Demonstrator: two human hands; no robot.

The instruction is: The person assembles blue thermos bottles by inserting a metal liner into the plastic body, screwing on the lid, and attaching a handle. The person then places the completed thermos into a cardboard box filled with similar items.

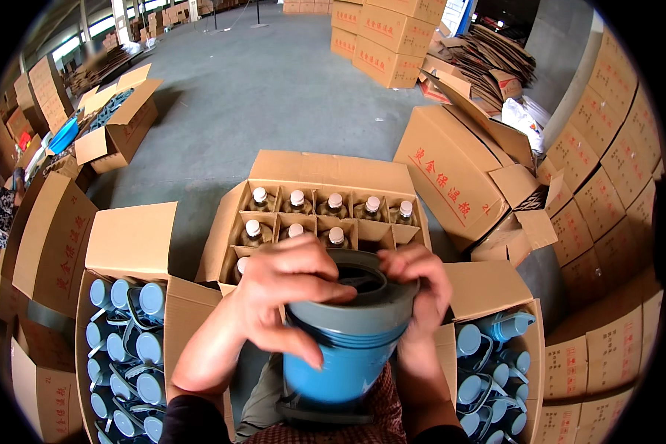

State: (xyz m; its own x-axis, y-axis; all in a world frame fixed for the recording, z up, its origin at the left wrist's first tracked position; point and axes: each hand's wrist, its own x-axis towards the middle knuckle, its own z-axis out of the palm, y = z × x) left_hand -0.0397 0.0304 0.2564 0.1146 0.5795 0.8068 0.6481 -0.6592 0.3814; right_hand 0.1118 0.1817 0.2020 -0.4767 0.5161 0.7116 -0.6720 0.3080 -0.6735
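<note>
Blue flask body (340,368) near centre, just nearer than the bottle carton (333,170). Left hand (277,285) pinches grey collar (359,314); right hand (422,277) grips its right rim. Best: press evenly, collar level.

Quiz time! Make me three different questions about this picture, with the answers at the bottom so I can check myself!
1. True or false: the left hand and the right hand both touch the blue jug.

2. Pick one. What colour are the caps on the bottles in the middle box?
A) red
B) white
C) green

3. Fill in the gap: the blue bowl is on the ____ side of the picture.

Key: 1. True. 2. B, white. 3. Left.
</note>
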